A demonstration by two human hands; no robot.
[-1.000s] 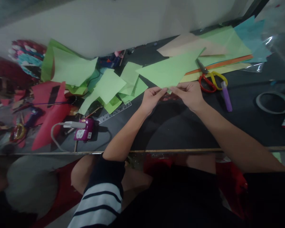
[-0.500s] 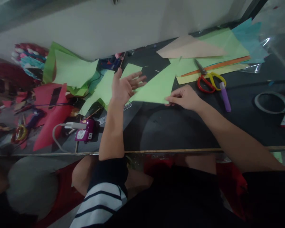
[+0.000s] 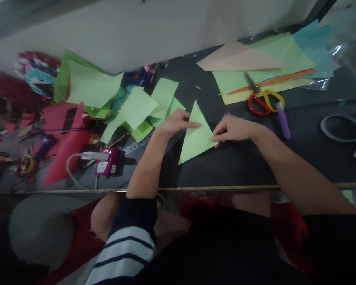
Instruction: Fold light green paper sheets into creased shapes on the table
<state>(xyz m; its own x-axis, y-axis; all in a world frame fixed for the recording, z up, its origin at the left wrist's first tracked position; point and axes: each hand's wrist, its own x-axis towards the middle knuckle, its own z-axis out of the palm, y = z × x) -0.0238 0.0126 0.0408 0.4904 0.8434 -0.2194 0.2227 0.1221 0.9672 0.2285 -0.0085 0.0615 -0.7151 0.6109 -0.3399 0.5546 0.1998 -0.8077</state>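
A light green paper triangle (image 3: 196,141) is held between my two hands above the dark tabletop. My left hand (image 3: 178,122) pinches its left edge, thumb lying on the front face and the other fingers behind. At the lower right corner, my right hand (image 3: 227,130) grips the paper between thumb and fingertips. Several cut green paper pieces (image 3: 139,106) lie just beyond my left hand. Scissors (image 3: 258,101) with one red and one yellow handle rest to the right, beyond my right hand, touching a purple marker (image 3: 283,120).
Stacked coloured sheets (image 3: 284,51) lie at the back right. A roll of tape (image 3: 342,127) sits at the far right. On the left are a purple plug adapter (image 3: 107,162) with a white cable, red paper (image 3: 67,144), and larger green sheets (image 3: 91,85). The table's front edge (image 3: 210,188) runs below my forearms.
My left hand, spread open before, has closed on the paper. The green paper has come nearer and turned, so its point is now upward. My right hand still grips it.
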